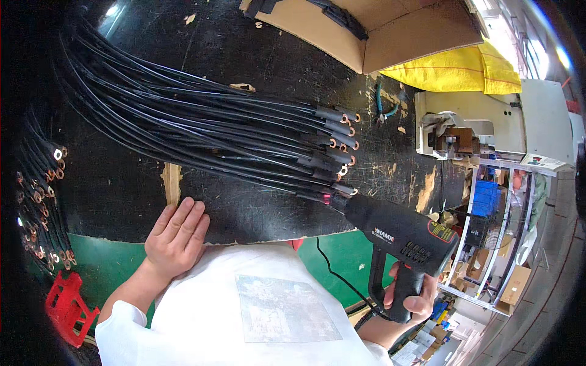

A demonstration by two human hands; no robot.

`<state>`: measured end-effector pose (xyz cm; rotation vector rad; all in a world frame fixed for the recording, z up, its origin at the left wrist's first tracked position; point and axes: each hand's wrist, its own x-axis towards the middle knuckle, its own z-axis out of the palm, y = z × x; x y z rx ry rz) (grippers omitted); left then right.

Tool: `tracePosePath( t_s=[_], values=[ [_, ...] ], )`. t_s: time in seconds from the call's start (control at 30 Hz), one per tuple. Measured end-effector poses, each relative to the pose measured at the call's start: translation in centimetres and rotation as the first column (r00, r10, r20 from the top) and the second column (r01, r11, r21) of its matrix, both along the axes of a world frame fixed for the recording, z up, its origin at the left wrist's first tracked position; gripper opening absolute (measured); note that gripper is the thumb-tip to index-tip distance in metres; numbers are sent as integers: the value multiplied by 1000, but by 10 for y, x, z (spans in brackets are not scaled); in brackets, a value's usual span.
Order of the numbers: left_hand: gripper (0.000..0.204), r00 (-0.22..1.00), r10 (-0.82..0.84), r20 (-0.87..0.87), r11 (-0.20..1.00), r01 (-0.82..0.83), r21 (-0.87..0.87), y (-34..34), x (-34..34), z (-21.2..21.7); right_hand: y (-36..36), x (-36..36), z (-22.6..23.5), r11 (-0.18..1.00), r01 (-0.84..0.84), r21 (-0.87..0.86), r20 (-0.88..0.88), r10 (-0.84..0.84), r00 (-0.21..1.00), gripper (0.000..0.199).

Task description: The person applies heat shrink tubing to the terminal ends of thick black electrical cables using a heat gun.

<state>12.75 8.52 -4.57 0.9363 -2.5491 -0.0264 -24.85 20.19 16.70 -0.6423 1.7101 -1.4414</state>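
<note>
My right hand (414, 297) is wrapped round the handle of a black heat gun (400, 235). The gun's nozzle is at the copper ring-lug ends of a bundle of black cables (201, 122), by the nearest one. A small reddish glow shows on the black sleeve (325, 198) of that cable end. Dark sleeves cover the cables just behind their copper lugs (343, 147). My left hand (177, 238) lies flat at the near edge of the worn black table (244, 213), fingers stretched out, holding nothing.
More lugged cables (46, 195) hang at the far left above a red plastic stool (68, 311). Blue-handled pliers (384, 104) lie beyond the lugs. A cardboard box (397, 36), a yellow sack (458, 70) and a pale machine (488, 122) stand at the back right. The gun's cord (336, 271) hangs below the table edge.
</note>
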Motion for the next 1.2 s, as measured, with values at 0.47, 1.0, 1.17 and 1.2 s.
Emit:
tracePosePath(
  t_s=[0.47, 1.0, 1.17, 1.2],
  values=[
    [33, 999, 28, -31, 999, -27, 35, 1, -1, 2, 2, -2, -2, 1000, -4, 15, 17, 3, 1000, 81],
    [37, 1000, -5, -18, 1000, 6, 27, 0, 1, 3, -10, 8, -9, 992, -119, -45, 190, 125, 974, 81],
    [33, 999, 26, -30, 999, -25, 40, 0, -1, 4, -14, 17, -10, 992, -96, -82, 178, 110, 978, 77],
    [33, 999, 27, -30, 999, -25, 39, 0, 0, 4, -13, 16, -10, 992, -103, -78, 178, 116, 977, 78]
  ],
)
